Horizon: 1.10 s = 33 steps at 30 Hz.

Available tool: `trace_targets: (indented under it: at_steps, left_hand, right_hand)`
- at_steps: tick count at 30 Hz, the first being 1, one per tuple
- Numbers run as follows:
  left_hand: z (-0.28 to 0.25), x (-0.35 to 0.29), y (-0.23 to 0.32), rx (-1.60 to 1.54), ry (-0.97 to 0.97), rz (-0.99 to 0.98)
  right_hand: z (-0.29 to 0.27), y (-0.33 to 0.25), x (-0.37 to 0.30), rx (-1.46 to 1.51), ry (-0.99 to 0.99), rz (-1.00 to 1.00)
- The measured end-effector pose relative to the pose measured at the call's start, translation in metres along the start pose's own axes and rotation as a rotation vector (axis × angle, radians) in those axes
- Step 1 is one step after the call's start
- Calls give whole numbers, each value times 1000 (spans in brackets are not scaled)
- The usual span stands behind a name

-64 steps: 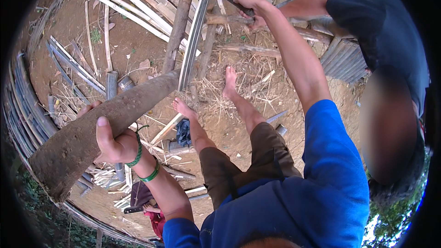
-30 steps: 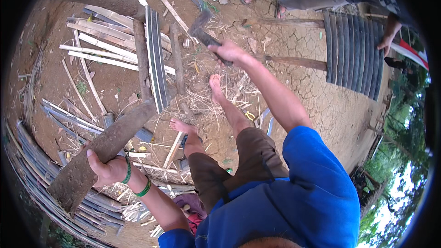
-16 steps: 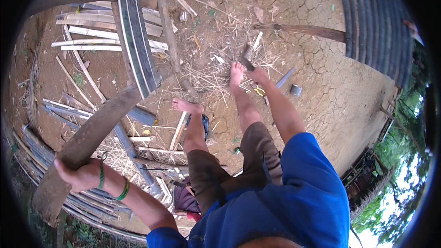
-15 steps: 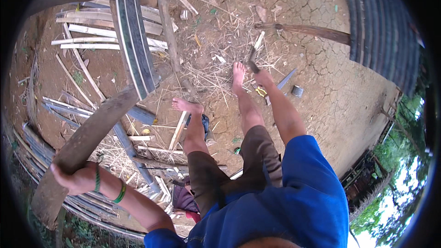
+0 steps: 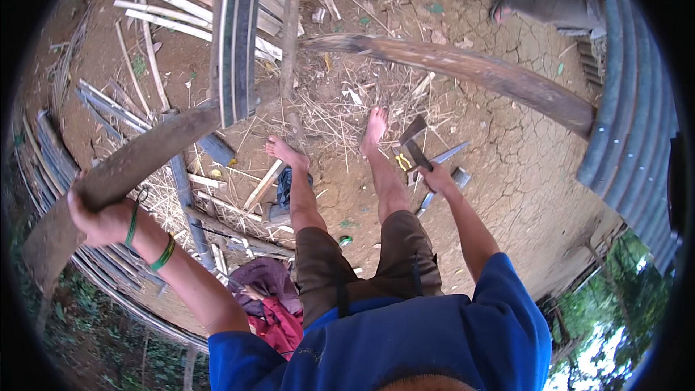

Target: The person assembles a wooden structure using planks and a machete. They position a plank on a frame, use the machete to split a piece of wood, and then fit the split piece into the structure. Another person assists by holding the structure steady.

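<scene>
My left hand is wrapped round a thick wooden pole that slants up from the lower left. At its upper end, green-black split bamboo lengths rest across the wood. In my right hand is a short-handled hatchet-like tool with a dark flat head, held over the ground right of my bare foot. Below it lie yellow-handled pliers, a long pointed blade and a grey cylinder.
Pale split bamboo strips lie at upper left, with straw-like shavings before my feet. A wooden beam runs to a corrugated sheet. Another person's foot shows at upper right. Maroon and red cloth is beside my leg.
My right hand and the hatchet-like tool have moved down and slightly right, nearer to me. My left hand stays on the pole. The view has shifted, bringing another person's legs into sight.
</scene>
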State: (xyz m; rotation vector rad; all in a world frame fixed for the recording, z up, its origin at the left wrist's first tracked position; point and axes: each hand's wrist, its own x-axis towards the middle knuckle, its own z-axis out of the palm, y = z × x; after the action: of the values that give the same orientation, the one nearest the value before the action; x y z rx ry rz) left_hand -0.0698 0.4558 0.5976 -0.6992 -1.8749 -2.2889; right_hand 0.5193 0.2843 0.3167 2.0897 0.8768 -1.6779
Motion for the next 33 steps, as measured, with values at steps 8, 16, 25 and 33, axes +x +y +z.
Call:
trace_targets:
  at_steps: [8, 16, 25, 33]
  left_hand:
    - [7, -3, -1, 38, 2, 147]
    - [13, -7, 7, 81, 14, 125]
    - [6, 2, 2, 113, -51, 89]
    - [4, 11, -7, 101, -20, 37]
  right_hand:
    - [25, -63, -63, -121, -35, -198]
    - [52, -174, -186, 82, -165, -254]
    - [63, -251, -255, 244, -98, -360]
    - [63, -294, -257, 326, 90, -508]
